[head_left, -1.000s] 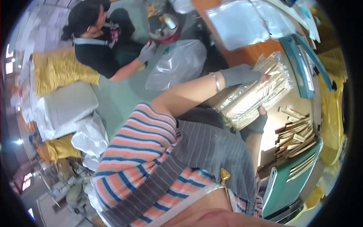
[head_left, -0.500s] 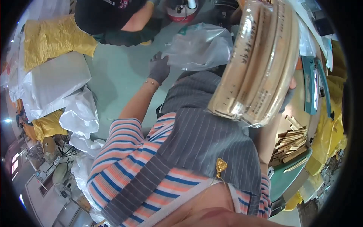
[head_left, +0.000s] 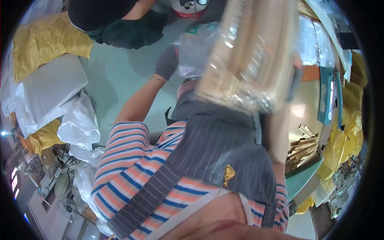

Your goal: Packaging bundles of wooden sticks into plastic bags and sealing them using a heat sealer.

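A plastic-wrapped bundle of long tan packs (head_left: 252, 52), blurred by motion, is raised in front of my apron on the right. My right hand (head_left: 296, 78), in a grey glove, grips its far right side; most of the fingers are hidden behind it. My left hand (head_left: 167, 64), also grey-gloved, is closed at the left edge of a clear plastic bag (head_left: 196, 50). The bag hangs partly behind the bundle, its mouth seemingly spread toward it. Whether the bundle's lower end touches the bag cannot be made out.
Ahead on the left another person in a black cap (head_left: 102, 14) bends down. White sacks (head_left: 52, 88) and a yellow sack (head_left: 52, 40) are piled at left. To the right a table (head_left: 300, 116) carries loose wooden strips (head_left: 304, 150) and a teal sealing machine (head_left: 326, 96).
The bundle has swung left and slightly toward me, with my right hand on it. My left hand has gone from spread fingers beside the bag to closed on its edge.
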`<action>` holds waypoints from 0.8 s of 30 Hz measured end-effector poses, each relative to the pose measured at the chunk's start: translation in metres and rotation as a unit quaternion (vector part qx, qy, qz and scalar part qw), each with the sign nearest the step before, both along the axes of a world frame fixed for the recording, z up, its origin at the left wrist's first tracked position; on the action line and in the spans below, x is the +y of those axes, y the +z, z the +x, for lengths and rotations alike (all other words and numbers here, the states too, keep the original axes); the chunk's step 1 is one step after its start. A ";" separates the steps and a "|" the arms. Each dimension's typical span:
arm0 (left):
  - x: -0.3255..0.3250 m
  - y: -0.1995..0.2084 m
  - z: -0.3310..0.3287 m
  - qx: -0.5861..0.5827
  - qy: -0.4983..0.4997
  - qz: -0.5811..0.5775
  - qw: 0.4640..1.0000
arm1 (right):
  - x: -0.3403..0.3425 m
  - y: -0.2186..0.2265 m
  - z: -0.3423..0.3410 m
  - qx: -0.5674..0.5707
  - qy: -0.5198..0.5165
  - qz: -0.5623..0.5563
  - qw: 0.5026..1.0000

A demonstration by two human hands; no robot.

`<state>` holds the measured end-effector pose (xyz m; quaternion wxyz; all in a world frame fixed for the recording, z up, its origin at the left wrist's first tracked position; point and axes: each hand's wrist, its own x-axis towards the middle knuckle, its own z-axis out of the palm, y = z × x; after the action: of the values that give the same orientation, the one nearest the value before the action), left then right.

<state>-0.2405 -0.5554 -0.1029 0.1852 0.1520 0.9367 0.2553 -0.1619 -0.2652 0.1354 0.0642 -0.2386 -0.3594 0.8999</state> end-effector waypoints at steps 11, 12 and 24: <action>0.059 0.150 -0.045 0.053 0.152 0.476 0.864 | -0.048 -0.074 -0.065 0.170 0.005 0.513 0.841; 0.061 0.156 -0.045 0.046 0.190 0.496 0.846 | -0.060 -0.061 -0.059 0.194 -0.011 0.582 0.789; 0.046 0.170 -0.036 0.024 0.213 0.489 0.845 | -0.006 -0.067 -0.069 0.086 0.122 0.772 0.618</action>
<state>-0.2761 -0.5096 0.0669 0.0052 0.0259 0.7037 0.7100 -0.2305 -0.2714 0.0685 0.1452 0.0233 -0.9405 0.3065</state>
